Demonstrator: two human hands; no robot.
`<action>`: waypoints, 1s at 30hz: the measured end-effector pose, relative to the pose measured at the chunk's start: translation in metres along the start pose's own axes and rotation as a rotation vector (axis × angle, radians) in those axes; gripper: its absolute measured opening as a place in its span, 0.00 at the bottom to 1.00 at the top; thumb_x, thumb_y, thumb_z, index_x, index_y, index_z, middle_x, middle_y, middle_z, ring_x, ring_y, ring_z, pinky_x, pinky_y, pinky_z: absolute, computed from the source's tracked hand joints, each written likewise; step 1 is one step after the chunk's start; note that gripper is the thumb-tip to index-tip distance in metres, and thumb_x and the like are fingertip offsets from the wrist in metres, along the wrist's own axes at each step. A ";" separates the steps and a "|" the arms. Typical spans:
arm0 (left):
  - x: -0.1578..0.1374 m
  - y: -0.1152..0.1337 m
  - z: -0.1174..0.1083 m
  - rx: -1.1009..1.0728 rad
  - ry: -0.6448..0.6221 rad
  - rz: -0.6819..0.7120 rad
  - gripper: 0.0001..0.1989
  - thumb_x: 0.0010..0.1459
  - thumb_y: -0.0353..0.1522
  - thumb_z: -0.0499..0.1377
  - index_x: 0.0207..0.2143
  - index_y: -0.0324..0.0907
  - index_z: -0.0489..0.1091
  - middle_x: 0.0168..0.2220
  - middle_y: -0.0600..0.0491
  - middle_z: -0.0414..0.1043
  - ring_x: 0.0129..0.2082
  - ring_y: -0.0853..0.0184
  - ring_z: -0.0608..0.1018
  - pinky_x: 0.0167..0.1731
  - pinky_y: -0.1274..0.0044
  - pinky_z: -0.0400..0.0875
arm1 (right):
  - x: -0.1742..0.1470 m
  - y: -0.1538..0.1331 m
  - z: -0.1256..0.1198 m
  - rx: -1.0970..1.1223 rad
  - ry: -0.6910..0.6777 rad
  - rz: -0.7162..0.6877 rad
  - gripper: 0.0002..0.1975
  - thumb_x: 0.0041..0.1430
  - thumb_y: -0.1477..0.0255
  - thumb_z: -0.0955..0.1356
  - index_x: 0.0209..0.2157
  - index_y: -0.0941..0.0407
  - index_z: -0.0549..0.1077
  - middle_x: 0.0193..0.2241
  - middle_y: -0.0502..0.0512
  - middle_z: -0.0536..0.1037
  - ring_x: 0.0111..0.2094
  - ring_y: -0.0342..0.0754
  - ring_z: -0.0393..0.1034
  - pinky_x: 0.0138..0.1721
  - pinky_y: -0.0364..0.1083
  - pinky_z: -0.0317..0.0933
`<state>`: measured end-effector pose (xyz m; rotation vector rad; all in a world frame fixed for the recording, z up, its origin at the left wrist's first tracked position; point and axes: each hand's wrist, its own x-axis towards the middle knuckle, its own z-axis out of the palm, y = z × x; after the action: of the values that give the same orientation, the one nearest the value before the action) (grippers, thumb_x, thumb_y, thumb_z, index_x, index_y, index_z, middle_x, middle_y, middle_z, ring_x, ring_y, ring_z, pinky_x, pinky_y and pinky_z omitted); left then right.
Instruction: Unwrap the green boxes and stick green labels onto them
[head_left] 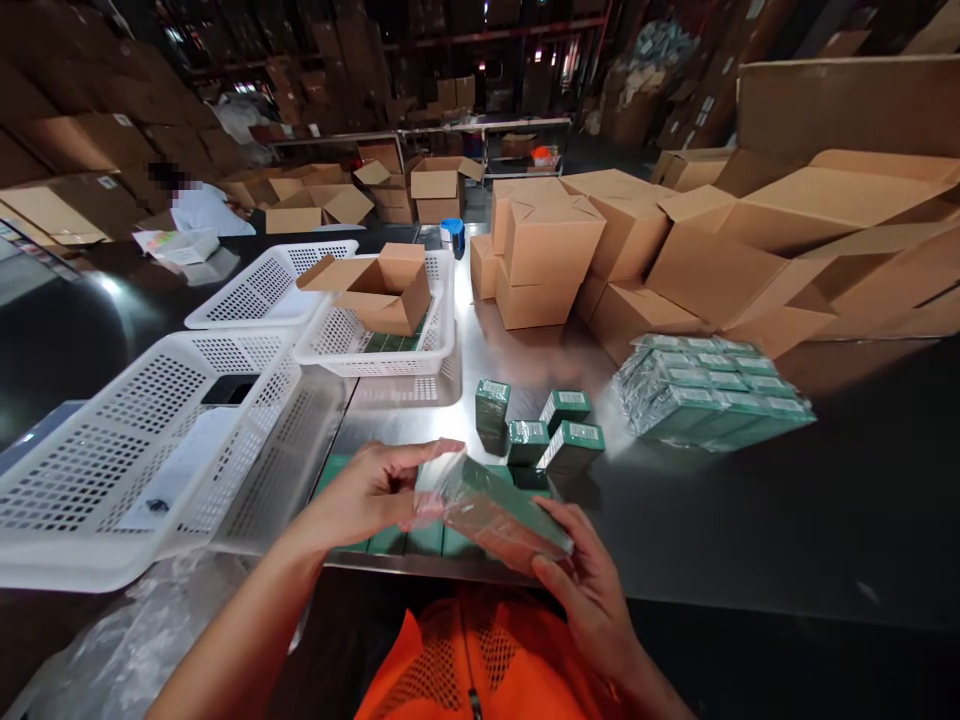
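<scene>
Between both hands I hold a small green box in clear plastic wrap (pixel 506 505), tilted above the table's front edge. My left hand (pixel 382 490) pinches the wrap at the box's left end, thumb and forefinger closed on it. My right hand (pixel 581 565) grips the other end between thumb and fingers. Under the held box several flat green boxes (pixel 386 540) lie along the edge. Just beyond stand several upright green boxes (pixel 492 410) with white barcode labels. To the right sits a stack of shiny plastic-wrapped green boxes (pixel 712 395).
White perforated baskets (pixel 142 430) stand on the left; one farther back holds an open carton (pixel 386 290) and green boxes. Closed cartons (pixel 551 250) and open ones line the back right. A blue tape roll (pixel 452 237) stands behind. A person (pixel 202 208) sits far left.
</scene>
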<state>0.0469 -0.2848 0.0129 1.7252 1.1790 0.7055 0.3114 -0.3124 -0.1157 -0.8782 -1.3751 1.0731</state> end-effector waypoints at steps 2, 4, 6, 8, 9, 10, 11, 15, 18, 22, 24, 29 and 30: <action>0.001 0.003 0.003 0.158 0.071 0.073 0.27 0.57 0.38 0.65 0.59 0.47 0.72 0.19 0.62 0.65 0.16 0.76 0.61 0.16 0.82 0.57 | 0.000 0.001 0.002 -0.001 -0.019 0.008 0.18 0.63 0.61 0.70 0.54 0.46 0.75 0.45 0.55 0.75 0.46 0.53 0.72 0.46 0.46 0.70; 0.001 0.006 0.006 0.314 0.134 0.142 0.27 0.55 0.38 0.67 0.57 0.47 0.73 0.22 0.60 0.69 0.18 0.75 0.63 0.17 0.82 0.59 | -0.002 0.002 0.003 -0.002 -0.060 0.019 0.18 0.63 0.62 0.70 0.54 0.46 0.75 0.47 0.55 0.75 0.48 0.53 0.72 0.48 0.47 0.69; 0.001 0.007 0.008 0.448 0.153 0.179 0.23 0.54 0.39 0.67 0.53 0.46 0.76 0.27 0.58 0.73 0.22 0.73 0.70 0.24 0.80 0.66 | -0.004 0.003 0.003 0.000 -0.119 0.034 0.19 0.63 0.63 0.70 0.55 0.46 0.74 0.47 0.56 0.75 0.48 0.53 0.71 0.48 0.47 0.69; 0.001 0.008 0.011 0.565 0.141 0.198 0.19 0.56 0.41 0.65 0.48 0.45 0.76 0.29 0.55 0.75 0.26 0.70 0.74 0.29 0.77 0.68 | -0.006 0.004 0.002 0.000 -0.160 0.064 0.19 0.63 0.63 0.70 0.56 0.46 0.74 0.46 0.56 0.74 0.48 0.54 0.71 0.44 0.46 0.70; 0.001 0.007 0.012 0.613 0.126 0.210 0.17 0.57 0.42 0.64 0.47 0.44 0.75 0.31 0.55 0.75 0.27 0.68 0.75 0.30 0.75 0.68 | -0.007 0.004 0.001 0.002 -0.173 0.081 0.20 0.63 0.62 0.70 0.56 0.46 0.74 0.46 0.57 0.74 0.47 0.54 0.71 0.42 0.46 0.70; 0.002 0.007 0.013 0.644 0.102 0.227 0.17 0.58 0.42 0.63 0.47 0.44 0.74 0.32 0.54 0.74 0.29 0.67 0.75 0.31 0.75 0.67 | -0.008 0.003 0.000 0.001 -0.185 0.098 0.20 0.62 0.61 0.70 0.56 0.46 0.74 0.45 0.56 0.74 0.46 0.54 0.72 0.39 0.45 0.70; 0.002 0.006 0.015 0.655 0.073 0.256 0.18 0.59 0.41 0.62 0.49 0.45 0.73 0.34 0.53 0.74 0.30 0.66 0.76 0.31 0.75 0.67 | -0.008 0.003 -0.001 -0.002 -0.193 0.110 0.20 0.62 0.61 0.70 0.56 0.46 0.74 0.44 0.56 0.73 0.44 0.54 0.72 0.37 0.45 0.69; 0.007 0.001 0.021 0.572 0.005 0.365 0.21 0.66 0.35 0.55 0.61 0.52 0.65 0.42 0.52 0.72 0.35 0.68 0.75 0.35 0.76 0.66 | -0.005 0.001 -0.007 -0.015 -0.181 0.087 0.20 0.62 0.60 0.70 0.55 0.45 0.75 0.40 0.54 0.74 0.39 0.51 0.71 0.37 0.44 0.68; 0.012 0.004 0.024 0.446 -0.027 0.340 0.17 0.62 0.33 0.56 0.53 0.48 0.71 0.37 0.54 0.72 0.30 0.69 0.72 0.32 0.77 0.64 | -0.003 0.000 -0.010 -0.008 -0.189 0.055 0.19 0.63 0.60 0.69 0.55 0.45 0.76 0.43 0.55 0.75 0.43 0.53 0.72 0.44 0.46 0.68; 0.015 0.021 0.021 0.346 -0.129 0.037 0.17 0.41 0.30 0.62 0.38 0.45 0.71 0.30 0.58 0.69 0.26 0.70 0.66 0.25 0.78 0.59 | -0.007 0.004 -0.005 0.035 -0.210 0.029 0.20 0.64 0.60 0.69 0.56 0.44 0.75 0.46 0.56 0.75 0.48 0.53 0.71 0.48 0.47 0.68; 0.016 0.027 0.022 0.274 -0.098 -0.121 0.18 0.40 0.30 0.63 0.37 0.45 0.70 0.30 0.58 0.65 0.28 0.70 0.65 0.25 0.79 0.58 | -0.008 0.007 0.000 0.097 -0.138 0.008 0.19 0.64 0.61 0.69 0.56 0.43 0.75 0.48 0.55 0.75 0.49 0.52 0.71 0.50 0.46 0.67; 0.022 0.015 0.051 -0.298 0.316 -0.101 0.22 0.42 0.30 0.65 0.42 0.44 0.69 0.33 0.58 0.65 0.33 0.71 0.68 0.31 0.80 0.64 | -0.008 0.009 0.018 0.288 0.047 0.130 0.18 0.62 0.60 0.71 0.52 0.47 0.77 0.48 0.55 0.76 0.49 0.53 0.73 0.50 0.47 0.69; 0.024 0.009 0.063 -0.419 0.420 -0.061 0.22 0.40 0.30 0.67 0.41 0.44 0.69 0.33 0.58 0.66 0.33 0.71 0.69 0.32 0.81 0.65 | -0.009 0.009 0.023 0.334 0.080 0.158 0.18 0.60 0.60 0.72 0.51 0.48 0.77 0.48 0.56 0.77 0.49 0.54 0.73 0.51 0.48 0.69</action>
<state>0.1119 -0.2867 -0.0066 1.2191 1.2451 1.2230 0.2892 -0.3209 -0.1265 -0.7811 -1.0340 1.3298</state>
